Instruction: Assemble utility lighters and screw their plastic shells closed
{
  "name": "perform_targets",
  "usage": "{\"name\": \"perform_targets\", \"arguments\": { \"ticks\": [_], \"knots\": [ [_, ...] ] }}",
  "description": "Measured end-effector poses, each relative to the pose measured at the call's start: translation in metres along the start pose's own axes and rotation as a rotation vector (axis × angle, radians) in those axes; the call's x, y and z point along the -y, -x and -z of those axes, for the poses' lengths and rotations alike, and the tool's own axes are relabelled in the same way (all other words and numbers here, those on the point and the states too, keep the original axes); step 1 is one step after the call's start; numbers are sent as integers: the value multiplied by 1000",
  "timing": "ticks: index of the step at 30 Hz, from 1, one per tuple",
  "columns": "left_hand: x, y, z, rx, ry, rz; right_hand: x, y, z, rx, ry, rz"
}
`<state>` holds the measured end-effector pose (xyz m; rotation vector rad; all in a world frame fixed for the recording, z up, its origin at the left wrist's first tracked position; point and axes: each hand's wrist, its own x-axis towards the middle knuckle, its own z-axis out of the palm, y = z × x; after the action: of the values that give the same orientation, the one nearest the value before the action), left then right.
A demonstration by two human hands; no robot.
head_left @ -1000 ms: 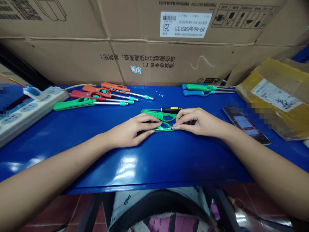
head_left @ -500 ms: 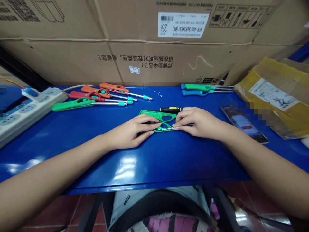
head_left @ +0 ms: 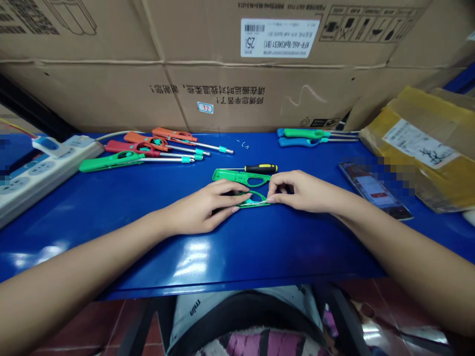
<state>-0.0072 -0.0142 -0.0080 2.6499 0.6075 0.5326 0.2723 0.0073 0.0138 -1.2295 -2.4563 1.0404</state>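
An opened green lighter shell (head_left: 253,201) lies on the blue table (head_left: 237,247) between my hands. My left hand (head_left: 206,207) rests on its left part, fingers pressed down on it. My right hand (head_left: 302,190) pinches a thin part at the shell's right end; what it pinches is too small to name. Just behind lies a second green shell half (head_left: 237,176) and a black-and-yellow screwdriver (head_left: 261,168).
Several long-nosed lighters, orange, red and green (head_left: 148,148), lie at the back left beside a white power strip (head_left: 40,165). Two blue-green lighters (head_left: 308,137) lie back right. A phone (head_left: 374,190) and a yellow parcel (head_left: 426,143) sit right. Cardboard boxes (head_left: 230,64) wall the back.
My right hand has curled its fingers and shifted slightly left along the shell. The left hand stays pressed on it.
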Motion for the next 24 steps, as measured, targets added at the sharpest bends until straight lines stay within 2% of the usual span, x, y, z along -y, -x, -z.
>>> {"name": "perform_targets", "arguments": {
  "ticks": [3, 9, 15, 24],
  "knots": [
    [-1, 0, 1, 11, -3, -9, 2, 1, 0, 4, 27, 24],
    [0, 1, -2, -71, 39, -72, 8, 0, -13, -178, 49, 164],
    [0, 2, -2, -113, 0, -140, 12, 3, -12, -83, 77, 184],
    [3, 4, -2, -108, -79, -190, 9, 6, -6, -23, 24, 150]
  ]
}}
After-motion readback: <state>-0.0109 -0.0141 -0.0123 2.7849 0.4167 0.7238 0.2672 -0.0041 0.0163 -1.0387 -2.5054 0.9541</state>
